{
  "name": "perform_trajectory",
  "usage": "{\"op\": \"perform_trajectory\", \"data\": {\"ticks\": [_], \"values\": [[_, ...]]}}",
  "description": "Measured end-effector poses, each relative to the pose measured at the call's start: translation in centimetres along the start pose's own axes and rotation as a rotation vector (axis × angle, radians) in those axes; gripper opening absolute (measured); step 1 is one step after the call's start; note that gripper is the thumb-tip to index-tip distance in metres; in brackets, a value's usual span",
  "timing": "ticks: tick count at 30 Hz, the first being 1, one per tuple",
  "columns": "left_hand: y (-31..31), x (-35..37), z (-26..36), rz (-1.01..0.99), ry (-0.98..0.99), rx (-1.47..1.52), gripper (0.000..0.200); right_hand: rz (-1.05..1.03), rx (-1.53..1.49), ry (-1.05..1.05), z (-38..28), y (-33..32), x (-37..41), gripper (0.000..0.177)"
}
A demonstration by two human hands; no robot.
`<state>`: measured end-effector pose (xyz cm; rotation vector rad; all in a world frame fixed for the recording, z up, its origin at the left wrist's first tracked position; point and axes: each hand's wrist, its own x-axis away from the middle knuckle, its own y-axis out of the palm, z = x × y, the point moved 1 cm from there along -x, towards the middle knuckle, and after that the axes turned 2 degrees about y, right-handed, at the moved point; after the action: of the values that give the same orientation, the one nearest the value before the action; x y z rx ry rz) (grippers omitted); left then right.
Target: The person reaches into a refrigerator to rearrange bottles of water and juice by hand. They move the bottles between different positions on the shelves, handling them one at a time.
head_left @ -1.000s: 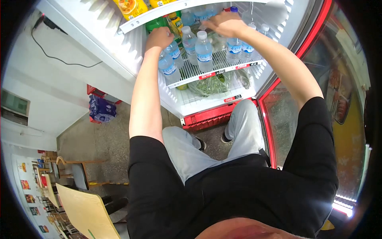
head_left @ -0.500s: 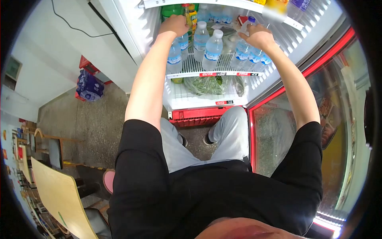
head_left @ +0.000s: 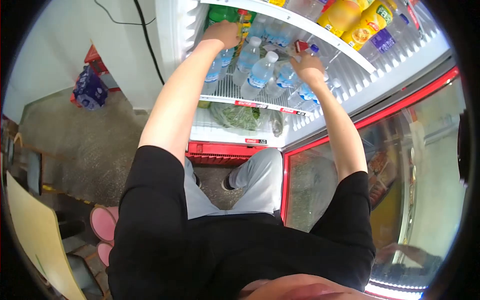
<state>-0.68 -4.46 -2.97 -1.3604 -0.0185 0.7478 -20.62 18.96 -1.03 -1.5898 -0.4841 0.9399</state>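
My left hand [head_left: 222,35] is closed at the back left of the fridge's middle shelf, over the top of a water bottle [head_left: 226,57]; its cap and my fingertips are hidden. Another water bottle [head_left: 212,74] stands just in front of it. A red-capped bottle with a yellow label [head_left: 244,22] is beside my fingers, and a green bottle [head_left: 218,14] is behind. My right hand [head_left: 308,68] is closed round the upper part of a water bottle [head_left: 284,80] at the right. Two white-capped water bottles [head_left: 259,76] [head_left: 247,60] stand between my hands.
Above is a shelf [head_left: 295,22] with yellow-labelled bottles [head_left: 367,29]. Bagged greens [head_left: 235,115] lie on the shelf below. The red-framed glass door [head_left: 345,165] stands open at right. A purple pack [head_left: 90,90] and a wooden chair [head_left: 37,230] are at left.
My right hand has moved left, and the water bottle under it now stands closer to the middle bottles. My left hand stays at the back left. The camera view has turned and shifted.
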Motion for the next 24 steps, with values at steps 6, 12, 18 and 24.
{"op": "perform_trajectory", "data": {"ticks": [6,12,18,24], "values": [[0.1,-0.2,0.1,-0.01,-0.001,-0.006,0.026,0.05,0.003,-0.041,-2.3,0.2,0.0,0.052],[-0.7,-0.2,0.1,-0.113,-0.032,-0.036,0.029,0.053,0.016,-0.183,-1.6,-0.5,-0.4,0.05],[0.1,-0.5,-0.4,-0.048,0.006,-0.043,0.031,0.238,0.094,-0.229,2.4,-3.2,1.4,0.039],[-0.5,-0.1,0.0,-0.055,0.005,-0.02,0.028,0.283,0.118,-0.091,5.8,-3.5,2.5,0.035]]}}
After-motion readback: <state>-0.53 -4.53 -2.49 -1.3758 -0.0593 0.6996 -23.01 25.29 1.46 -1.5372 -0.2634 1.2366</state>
